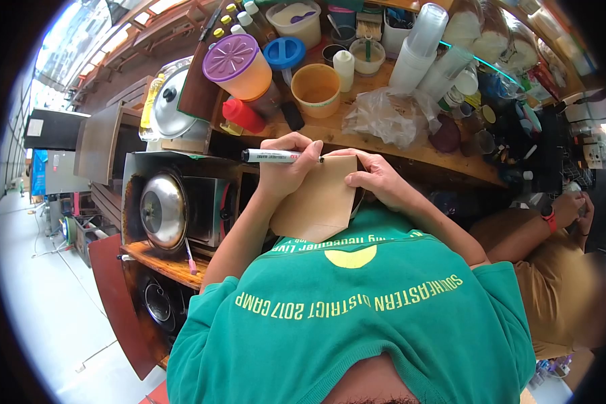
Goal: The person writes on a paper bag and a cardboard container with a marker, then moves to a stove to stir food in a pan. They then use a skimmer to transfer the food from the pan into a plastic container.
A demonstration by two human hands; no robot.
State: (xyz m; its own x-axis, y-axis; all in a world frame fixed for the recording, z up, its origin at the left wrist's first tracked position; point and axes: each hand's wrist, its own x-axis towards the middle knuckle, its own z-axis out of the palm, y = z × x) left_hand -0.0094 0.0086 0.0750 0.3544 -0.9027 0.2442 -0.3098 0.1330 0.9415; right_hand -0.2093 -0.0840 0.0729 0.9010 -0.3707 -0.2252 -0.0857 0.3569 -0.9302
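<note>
My left hand [284,161] holds a white marker [271,156] lying crosswise between thumb and fingers, its dark tip pointing right at the top edge of a brown paper piece [316,202]. This folded, box-like paper rests in front of my chest. My right hand [377,176] grips its upper right corner, thumb on the near face and fingers behind. Some lower edges of the paper lie against my green shirt [357,316].
A wooden counter [276,131] ahead carries a purple-lidded tub [239,64], an orange container [316,91], a red bottle [244,116], stacked cups [417,47] and a plastic bag [387,118]. Metal pot lid [163,210] at left. Another person [552,283] sits at right, hands together.
</note>
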